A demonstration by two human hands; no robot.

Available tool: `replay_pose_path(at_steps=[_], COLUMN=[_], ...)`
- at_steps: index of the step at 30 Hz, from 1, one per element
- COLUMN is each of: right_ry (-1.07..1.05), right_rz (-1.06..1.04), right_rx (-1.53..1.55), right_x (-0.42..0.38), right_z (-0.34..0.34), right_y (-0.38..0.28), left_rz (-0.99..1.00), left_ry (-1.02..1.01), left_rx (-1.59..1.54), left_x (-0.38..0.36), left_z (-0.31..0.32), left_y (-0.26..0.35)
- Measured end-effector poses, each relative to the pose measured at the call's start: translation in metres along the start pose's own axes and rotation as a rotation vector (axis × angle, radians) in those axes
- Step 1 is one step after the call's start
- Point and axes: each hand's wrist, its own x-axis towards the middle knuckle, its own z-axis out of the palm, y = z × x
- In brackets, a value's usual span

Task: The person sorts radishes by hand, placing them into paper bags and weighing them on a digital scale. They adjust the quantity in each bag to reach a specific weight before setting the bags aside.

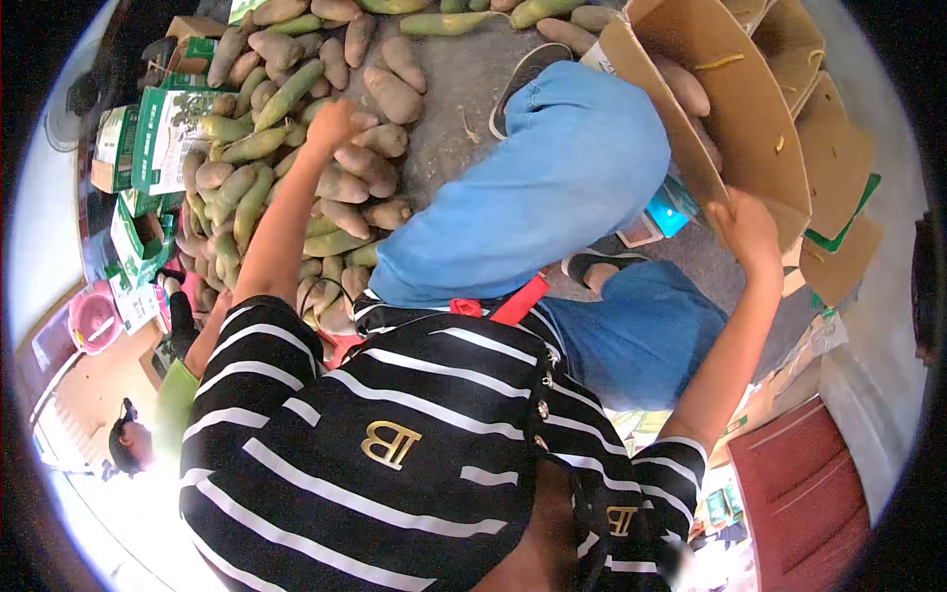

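The bare left hand reaches over a heap of oval, brown-skinned root vegetables mixed with long, tapering green vegetables. Its fingers bend downward beside a brown vegetable at the heap's right side; how far open they are, and whether they have hold of it, I cannot tell.

The bare right hand has its fingers curled closed on the near edge of an open brown cardboard box. At least 2 brown vegetables lie inside, along the box's left wall.

The heap lies on the grey floor, left of the person's bent leg in blue denim trousers; the box stands right of that leg. Green-and-white printed cartons stand by the heap's left edge, with a round pink plastic basin nearer the person. Nearby, 1 other person in a light green top is partly visible.
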Motion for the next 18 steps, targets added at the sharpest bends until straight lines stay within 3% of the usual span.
replay_pose_path(at_steps=[3, 6, 9, 13, 18], right_ry=[0.011, 0.014, 0.000, -0.015, -0.006], right_rz=[0.004, 0.002, -0.012, 0.002, 0.022], right_rx=[0.035, 0.045, 0.061, 0.048, 0.069], right_x=[-0.003, -0.002, -0.001, -0.003, -0.005], right_z=[-0.006, -0.004, -0.003, -0.006, -0.006], right_y=[-0.008, -0.005, -0.004, -0.005, -0.008], left_rz=[-0.053, -0.140, -0.014, 0.100, 0.348], left_ry=[-0.011, -0.181, -0.028, -0.135, -0.020], left_rx=[0.164, 0.180, 0.288, 0.531, 0.730], left_x=[-0.017, -0.049, -0.064, -0.089, -0.097], left_z=[0.070, 0.054, 0.064, 0.064, 0.110], left_y=[-0.062, -0.039, -0.039, -0.014, -0.043])
